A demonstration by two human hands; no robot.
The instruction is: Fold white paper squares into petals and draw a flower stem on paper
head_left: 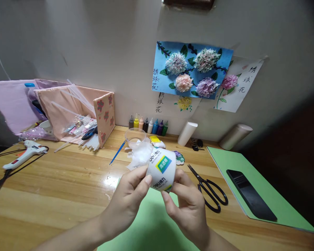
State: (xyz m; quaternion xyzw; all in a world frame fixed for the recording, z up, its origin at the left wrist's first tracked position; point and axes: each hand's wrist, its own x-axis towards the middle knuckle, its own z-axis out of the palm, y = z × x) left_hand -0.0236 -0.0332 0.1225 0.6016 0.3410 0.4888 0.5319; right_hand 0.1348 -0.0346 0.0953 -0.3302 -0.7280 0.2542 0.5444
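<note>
Both hands hold a white roll of tape [162, 168] with a green and yellow label, raised above the wooden desk [68, 188]. My left hand [129, 195] grips its left side, thumb and fingers pinched on the roll's edge. My right hand [188, 205] wraps its lower right side, fingers closed on it. A green paper sheet [151, 230] lies on the desk right under my hands. Black scissors [209, 190] rest just right of my right hand.
A white glue gun [24, 153] lies at the left. Fabric-covered boxes [68, 108] hold craft supplies. A clear cup [135, 136], a blue brush [117, 152] and several small paint bottles [148, 124] stand behind. A black phone [251, 195] lies on a green sheet [277, 205] at right.
</note>
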